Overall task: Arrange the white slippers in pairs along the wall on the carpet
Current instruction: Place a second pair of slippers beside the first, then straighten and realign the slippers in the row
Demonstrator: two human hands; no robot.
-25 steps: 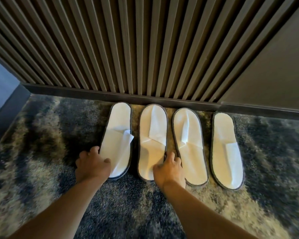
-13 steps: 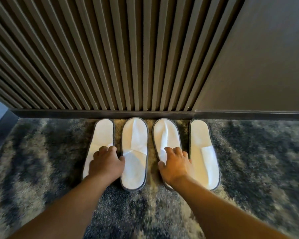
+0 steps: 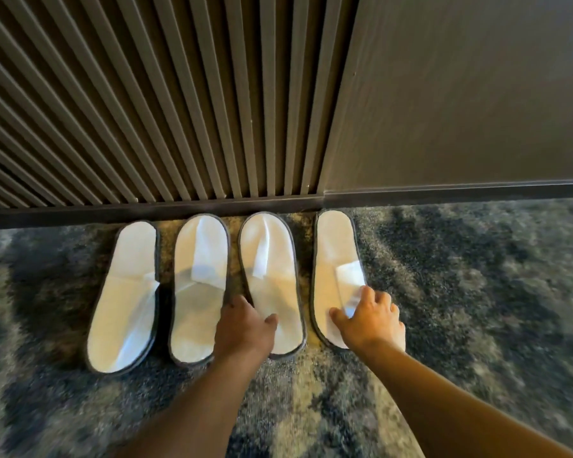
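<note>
- Four white slippers lie side by side on the carpet (image 3: 477,292), their far ends at the skirting (image 3: 146,211) of the wall: the far-left slipper (image 3: 126,292), the second slipper (image 3: 199,292), the third slipper (image 3: 272,282) and the right-hand slipper (image 3: 331,259).
- The left hand (image 3: 244,328) rests on the near end of the third slipper, its grip spread flat with the thumb out to the right, pinching nothing.
- The right hand (image 3: 369,320) lies on the near right part of the right-hand slipper, fingers loosely spread over the folded strap; whether they pinch the strap I cannot tell, as it is blurred there.
- Risk: a push with a flat palm may swing the near end more than the far end, so a slipper ends up skewed, as the far-left one already leans.
- Risk: the carpet pile probably drags on the thin soles, so a slide could buckle a slipper or ruck its loose strap.
- Risk: moving the third slipper left could nudge the second, which lies just beside it, and blur the gap between the pairs.
- The carpet is mottled dark blue-grey and tan, soft in look.
- The wall is ribbed with vertical slats (image 3: 179,110) on the left and a plain dark panel (image 3: 460,94) on the right.
</note>
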